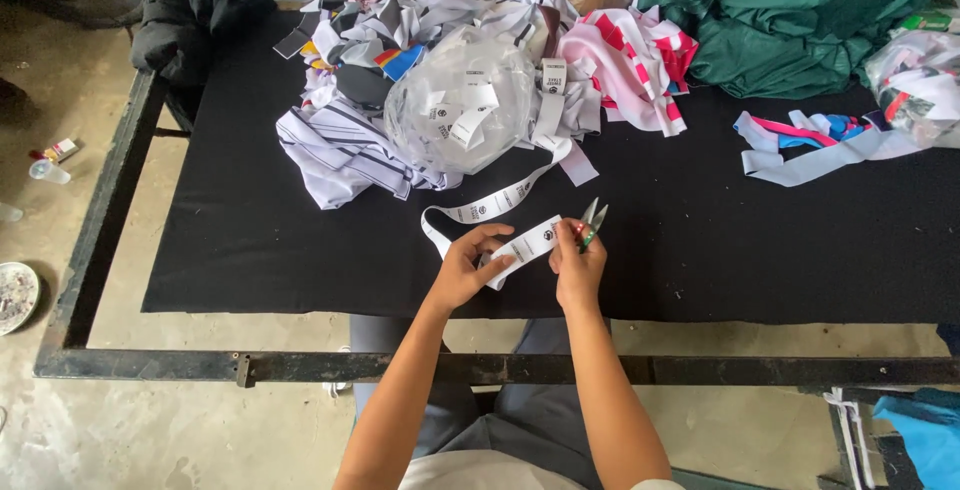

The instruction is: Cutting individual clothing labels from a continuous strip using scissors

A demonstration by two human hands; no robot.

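My left hand (468, 268) pinches the near end of a long white printed label ribbon (500, 197) that loops back over the black table cloth (250, 230) toward the fabric pile. My right hand (579, 265) holds a small thread snipper (591, 223) with its blades pointing up and away, and its fingers also touch the ribbon's end beside my left hand. Both hands hover just above the cloth near the table's front edge.
A clear plastic bag of cut labels (462, 100) sits behind the ribbon, amid striped fabric scraps (345, 150). Pink-white cloth (630, 65) and green fabric (800, 10) lie at the back right, loose strips (810, 145) to the right. A black metal frame (300, 365) edges the table.
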